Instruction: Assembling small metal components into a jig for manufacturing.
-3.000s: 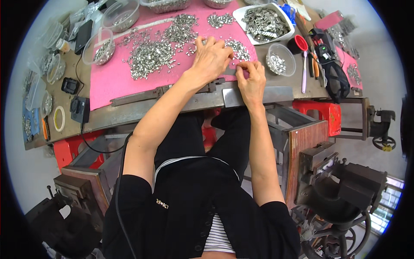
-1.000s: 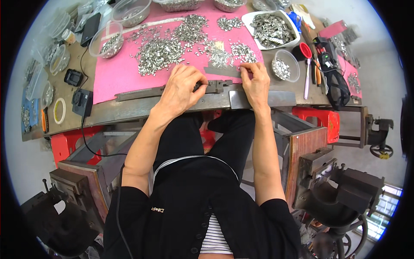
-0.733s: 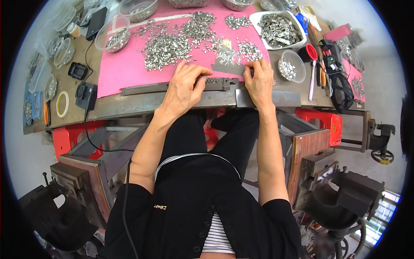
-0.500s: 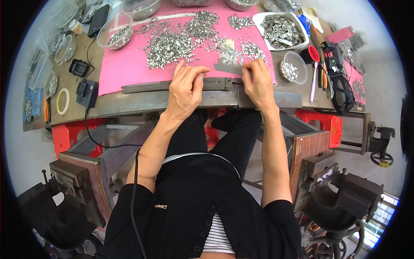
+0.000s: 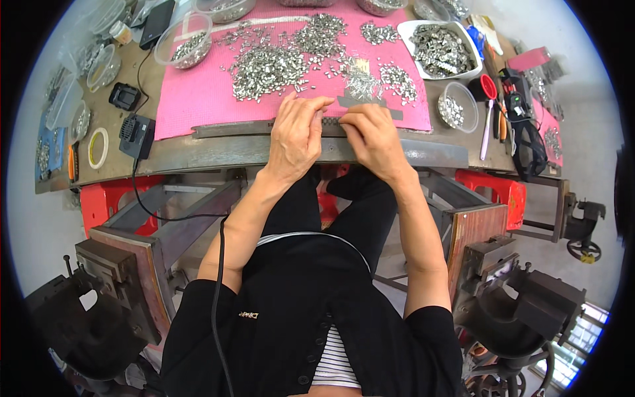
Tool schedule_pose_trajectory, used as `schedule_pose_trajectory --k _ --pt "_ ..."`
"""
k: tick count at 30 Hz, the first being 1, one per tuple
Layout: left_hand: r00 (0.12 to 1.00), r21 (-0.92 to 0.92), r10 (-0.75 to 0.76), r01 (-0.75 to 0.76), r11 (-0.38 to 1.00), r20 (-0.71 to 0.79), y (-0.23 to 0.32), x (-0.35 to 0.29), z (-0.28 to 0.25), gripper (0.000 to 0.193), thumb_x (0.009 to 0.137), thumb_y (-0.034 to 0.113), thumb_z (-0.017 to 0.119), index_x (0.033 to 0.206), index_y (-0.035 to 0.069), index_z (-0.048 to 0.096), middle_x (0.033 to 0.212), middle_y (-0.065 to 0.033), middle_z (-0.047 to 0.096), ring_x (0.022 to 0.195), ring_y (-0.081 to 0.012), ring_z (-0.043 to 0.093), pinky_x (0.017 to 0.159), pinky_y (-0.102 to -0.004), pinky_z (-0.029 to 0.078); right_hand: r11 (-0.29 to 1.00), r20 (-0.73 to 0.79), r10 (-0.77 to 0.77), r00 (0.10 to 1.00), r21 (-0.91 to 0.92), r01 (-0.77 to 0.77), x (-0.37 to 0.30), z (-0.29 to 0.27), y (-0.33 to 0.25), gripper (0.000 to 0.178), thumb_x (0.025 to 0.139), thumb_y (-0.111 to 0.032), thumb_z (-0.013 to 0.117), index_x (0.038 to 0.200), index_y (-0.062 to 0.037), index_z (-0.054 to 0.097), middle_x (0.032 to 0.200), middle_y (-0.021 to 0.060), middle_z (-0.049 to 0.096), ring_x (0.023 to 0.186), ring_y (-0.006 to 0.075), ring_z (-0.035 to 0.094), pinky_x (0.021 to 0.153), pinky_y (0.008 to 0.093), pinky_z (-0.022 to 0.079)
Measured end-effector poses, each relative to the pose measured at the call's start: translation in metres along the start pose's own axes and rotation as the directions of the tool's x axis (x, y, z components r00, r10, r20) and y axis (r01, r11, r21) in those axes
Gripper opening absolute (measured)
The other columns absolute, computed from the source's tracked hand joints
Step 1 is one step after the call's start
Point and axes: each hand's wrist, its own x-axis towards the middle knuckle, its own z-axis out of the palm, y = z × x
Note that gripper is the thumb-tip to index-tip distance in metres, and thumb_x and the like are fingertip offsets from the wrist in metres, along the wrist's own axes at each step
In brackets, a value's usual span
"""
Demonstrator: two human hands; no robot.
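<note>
My left hand and my right hand rest side by side on a long dark metal bar at the near edge of the pink mat. The fingertips of both hands pinch at a short row of small silver metal parts on the bar between them. Heaps of loose silver parts lie on the mat just beyond the hands. What exactly each fingertip grips is too small to tell.
A white tray and a round clear bowl of parts stand at the right, another clear bowl at the back left. Black power adapters, a tape roll, red-handled tools and red stools surround the bench.
My hands drew back from the parts piles to the metal bar at the near edge, then moved closer together, the right hand sliding left toward the left hand.
</note>
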Motion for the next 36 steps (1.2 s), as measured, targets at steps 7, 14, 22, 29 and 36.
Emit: schedule_pose_trajectory --k 7,14,22,29,36 --pt "0.998 0.265 0.002 -0.020 0.964 0.068 0.008 0.004 0.007 0.037 0.086 0.028 0.078 0.116 0.009 0.068 0.109 -0.0061 0.068 0.110 -0.0262 0.060 0.115 -0.0556 0.029 0.919 -0.249 0.312 0.917 -0.166 -0.358 -0.016 -0.077 0.065 0.010 0.089 -0.004 0.070 0.099 -0.0036 0.071 0.095 0.0127 0.068 0.084 0.0289 0.068 0.078 0.0389 0.053" --pt "0.998 0.307 -0.014 -0.004 0.952 0.057 0.010 0.004 0.009 0.046 0.081 0.035 0.081 0.118 0.011 0.067 0.112 -0.0052 0.065 0.112 -0.0265 0.058 0.115 -0.0599 0.026 0.718 -0.040 0.649 0.760 -0.299 -0.629 -0.037 -0.132 0.147 0.023 0.087 -0.018 0.070 0.099 0.0011 0.074 0.092 0.0177 0.070 0.083 0.0318 0.070 0.079 0.0399 0.054" --pt "0.987 0.406 -0.104 0.146 0.902 -0.123 -0.026 0.010 -0.073 0.008 0.088 0.018 0.073 0.096 0.015 0.075 0.092 0.0015 0.070 0.093 -0.0196 0.061 0.100 -0.0440 0.032 0.732 0.038 0.651 0.758 -0.293 -0.614 -0.034 -0.132 0.153 0.019 0.087 -0.016 0.068 0.091 0.0024 0.072 0.085 0.0192 0.071 0.078 0.0323 0.070 0.072 0.0391 0.053" --pt "0.974 0.377 -0.215 0.171 0.911 0.078 -0.037 0.021 -0.101 0.009 0.086 0.021 0.075 0.092 0.015 0.075 0.087 0.0010 0.069 0.090 -0.0197 0.060 0.100 -0.0465 0.031 0.825 -0.208 0.509 0.835 -0.157 -0.542 -0.021 -0.116 0.084 0.009 0.092 -0.007 0.069 0.098 -0.0016 0.072 0.087 0.0120 0.071 0.071 0.0200 0.067 0.067 0.0325 0.052" --pt "0.975 0.569 -0.172 0.061 0.820 0.143 -0.040 0.025 -0.094 0.007 0.084 0.021 0.077 0.089 0.017 0.078 0.087 -0.0005 0.067 0.093 -0.0225 0.059 0.099 -0.0481 0.032 0.935 -0.103 0.332 0.938 -0.092 -0.342 -0.023 -0.021 0.047 0.008 0.086 -0.002 0.074 0.092 0.0004 0.070 0.083 0.0111 0.065 0.066 0.0196 0.062 0.063 0.0314 0.050"
